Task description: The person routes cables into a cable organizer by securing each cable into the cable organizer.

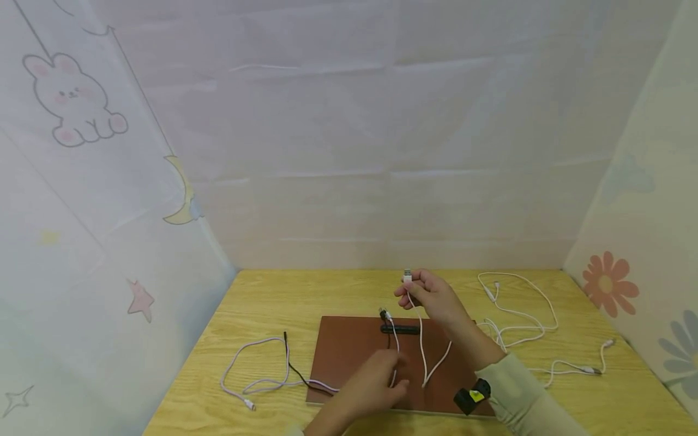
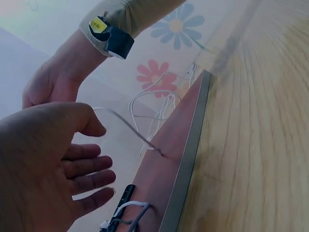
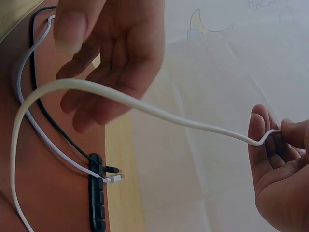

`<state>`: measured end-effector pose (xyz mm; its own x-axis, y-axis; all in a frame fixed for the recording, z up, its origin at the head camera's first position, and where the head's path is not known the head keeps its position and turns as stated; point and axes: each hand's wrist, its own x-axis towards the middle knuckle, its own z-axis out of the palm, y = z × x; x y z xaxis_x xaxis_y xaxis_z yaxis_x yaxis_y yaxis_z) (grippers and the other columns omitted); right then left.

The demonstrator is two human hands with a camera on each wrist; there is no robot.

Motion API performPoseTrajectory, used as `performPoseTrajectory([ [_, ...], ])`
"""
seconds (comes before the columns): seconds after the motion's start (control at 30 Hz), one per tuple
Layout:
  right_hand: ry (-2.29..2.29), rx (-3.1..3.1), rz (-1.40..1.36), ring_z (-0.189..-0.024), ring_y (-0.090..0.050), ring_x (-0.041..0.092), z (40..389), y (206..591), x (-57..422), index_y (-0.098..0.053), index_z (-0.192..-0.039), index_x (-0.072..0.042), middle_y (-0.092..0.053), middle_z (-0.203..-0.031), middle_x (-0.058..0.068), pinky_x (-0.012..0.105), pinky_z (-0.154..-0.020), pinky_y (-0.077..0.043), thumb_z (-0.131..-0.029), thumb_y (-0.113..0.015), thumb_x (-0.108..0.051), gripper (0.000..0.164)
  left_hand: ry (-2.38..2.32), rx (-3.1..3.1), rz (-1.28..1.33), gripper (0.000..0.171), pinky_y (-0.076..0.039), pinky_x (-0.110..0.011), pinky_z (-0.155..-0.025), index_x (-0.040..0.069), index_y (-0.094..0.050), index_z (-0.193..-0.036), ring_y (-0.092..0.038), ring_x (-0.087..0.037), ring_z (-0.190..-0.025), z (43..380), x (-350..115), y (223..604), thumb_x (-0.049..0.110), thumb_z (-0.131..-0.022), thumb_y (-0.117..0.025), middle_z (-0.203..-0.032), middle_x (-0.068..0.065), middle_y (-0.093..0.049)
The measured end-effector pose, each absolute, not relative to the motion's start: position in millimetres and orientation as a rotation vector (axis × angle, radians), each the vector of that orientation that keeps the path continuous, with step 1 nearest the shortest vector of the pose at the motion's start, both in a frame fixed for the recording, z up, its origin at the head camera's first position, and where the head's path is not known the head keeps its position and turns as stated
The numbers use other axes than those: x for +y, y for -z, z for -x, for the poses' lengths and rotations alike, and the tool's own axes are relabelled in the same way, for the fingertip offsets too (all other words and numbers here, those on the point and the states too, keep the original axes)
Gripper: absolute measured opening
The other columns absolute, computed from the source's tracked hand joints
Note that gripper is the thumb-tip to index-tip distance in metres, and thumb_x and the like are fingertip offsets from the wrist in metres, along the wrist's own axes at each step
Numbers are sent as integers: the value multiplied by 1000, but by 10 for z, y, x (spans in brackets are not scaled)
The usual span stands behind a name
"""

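Note:
My right hand (image 1: 436, 300) pinches a white USB cable (image 1: 422, 342) between thumb and fingers just below its plug (image 1: 407, 276), which points up. From there the cable hangs to the brown board (image 1: 343, 342) and bends back right. My left hand (image 1: 373, 381) hovers low over the board, its fingers relaxed and apart with nothing between them. A black cable holder (image 3: 97, 205) with several slots lies along the board's far edge. In its slots at one end sit a black cable (image 3: 60, 129) and a lilac-white cable (image 3: 48, 141), side by side, plugs past the edge.
Left of the board, the lilac-white cable's loops (image 1: 222, 372) and the black cable's thin end (image 1: 285, 339) lie on the wooden table (image 1: 262, 303). More white cables (image 1: 556, 315) sprawl on the right. Printed cloth walls (image 1: 382, 151) enclose the table's back and sides.

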<state>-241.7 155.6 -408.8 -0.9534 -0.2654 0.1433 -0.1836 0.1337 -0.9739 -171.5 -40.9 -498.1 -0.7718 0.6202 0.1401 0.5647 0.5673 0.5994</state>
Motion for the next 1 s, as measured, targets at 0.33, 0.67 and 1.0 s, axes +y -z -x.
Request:
performPoseTrajectory([
  [0.33,1984,2327,418,-86,-71,25,2436,4108,1557,-53,-117,5,-73,-104,15,33,-81,-57,-107,-52,-20,27,-1269,2422,-992,32,-51,-25,-88,12,-62,-127,-61,-6,-112,1663,-246,5040,29,-100,-64,-125,5,-64],
  [0.67,2016,2307,328,-87,-71,19,2493,4115,1630,-53,-122,4,-73,-107,16,35,-82,-57,-107,-53,-22,30,-1411,2347,-833,21,-31,-20,-47,15,-58,-95,-35,0,-51,1638,-216,5127,33,-105,-54,-63,14,-42],
  [1.0,2149,2230,345,-85,-72,15,2544,4095,1731,-50,-120,6,-72,-107,15,30,-80,-58,-107,-51,-19,28,-1519,2399,-776,25,-44,-22,-66,14,-59,-97,-56,-1,-77,1617,-305,5160,32,-109,-45,-82,7,-64],
])
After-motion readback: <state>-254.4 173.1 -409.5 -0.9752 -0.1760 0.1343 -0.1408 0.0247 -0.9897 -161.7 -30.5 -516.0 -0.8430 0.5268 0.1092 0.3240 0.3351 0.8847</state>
